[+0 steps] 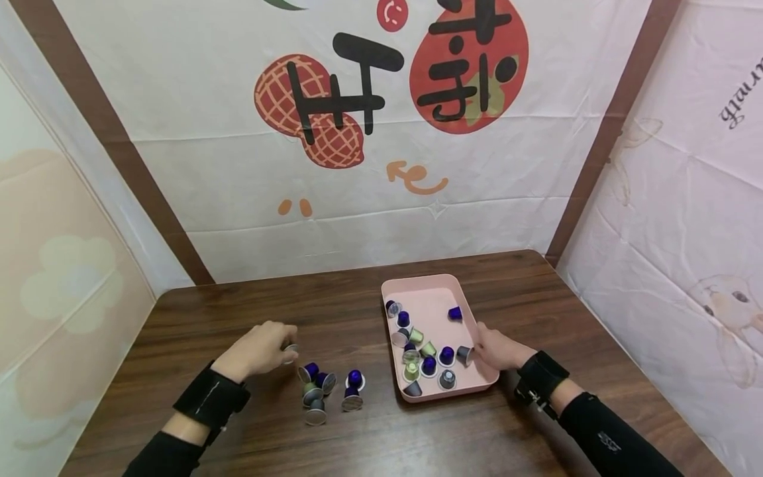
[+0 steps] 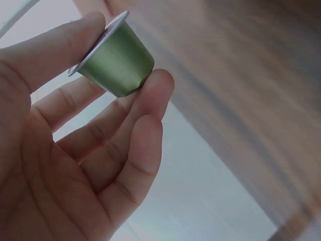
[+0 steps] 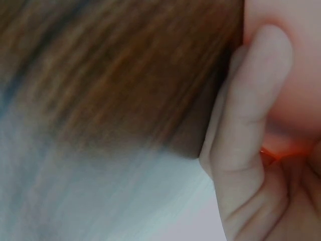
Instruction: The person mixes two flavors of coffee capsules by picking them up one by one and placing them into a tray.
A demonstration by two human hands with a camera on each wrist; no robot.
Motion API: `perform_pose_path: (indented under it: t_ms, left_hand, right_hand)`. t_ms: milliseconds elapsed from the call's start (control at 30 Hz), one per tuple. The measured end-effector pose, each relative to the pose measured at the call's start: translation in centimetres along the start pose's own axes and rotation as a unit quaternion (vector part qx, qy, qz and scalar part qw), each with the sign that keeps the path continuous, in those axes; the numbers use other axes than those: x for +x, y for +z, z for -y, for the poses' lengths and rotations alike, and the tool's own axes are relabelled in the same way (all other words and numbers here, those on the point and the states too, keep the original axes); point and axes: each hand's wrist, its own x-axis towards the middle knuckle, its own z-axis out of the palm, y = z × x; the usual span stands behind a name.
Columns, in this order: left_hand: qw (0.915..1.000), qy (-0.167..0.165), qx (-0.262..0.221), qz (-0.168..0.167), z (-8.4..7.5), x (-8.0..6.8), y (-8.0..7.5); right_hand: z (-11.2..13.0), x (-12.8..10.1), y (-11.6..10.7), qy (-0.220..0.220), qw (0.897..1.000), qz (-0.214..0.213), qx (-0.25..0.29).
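Observation:
My left hand [image 1: 259,349] pinches a green coffee capsule [image 2: 120,63] between thumb and fingertips, to the left of a small group of capsules on the table. The capsule's silver rim lies against the thumb in the left wrist view. At the right side of a pink tray [image 1: 424,285], my right hand [image 1: 499,348] grips the edge; the pink wall lies against its fingers in the right wrist view. Inside the tray are several capsules in purple, green and grey, such as a purple capsule [image 1: 455,313] near its right side and a green capsule [image 1: 411,370] near the front left.
Between the left hand and the tray, several loose capsules stand or lie on the wooden table [image 1: 238,311], among them a grey capsule [image 1: 316,412] and a purple capsule [image 1: 355,379]. A printed white cloth [image 1: 226,172] hangs behind the table's far edge, with more cloth at both sides.

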Motion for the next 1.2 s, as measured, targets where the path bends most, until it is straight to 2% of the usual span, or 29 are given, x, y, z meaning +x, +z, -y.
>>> perform_pose_path:
  t_ms: [267,533,733,867,1100,1200]
  left_hand:
    - [0.9985,0.046,0.004,-0.027,-2.7,3.1,-0.5]
    - [0.9945,0.089,0.024,-0.049,-5.1,6.0,-0.7]
    - [0.9911,0.125,0.035,-0.029,-7.7,8.5,0.0]
    - [0.991,0.131,0.022,-0.012,-9.4,9.6,0.3]
    - [0.9873,0.157,0.024,-0.003,-11.1,11.2,0.7]
    - [0.9876,0.155,0.02,0.013,-11.9,12.0,0.8]
  right_hand:
    - [0.1,0.0,-0.3,0.006,1.0,0.004,0.002]
    - [-0.2,0.2,-0.2,-0.013,1.0,-0.007,0.003]
    - [-0.2,0.1,-0.2,0.006,1.0,-0.001,0.01]
    - [-0.3,0.1,0.2,-0.002,1.0,-0.003,0.009]
    - [-0.1,0.0,0.2,-0.001,1.0,-0.01,0.002]
    - [0.2,-0.1,0.0,-0.003,1.0,-0.01,0.0]
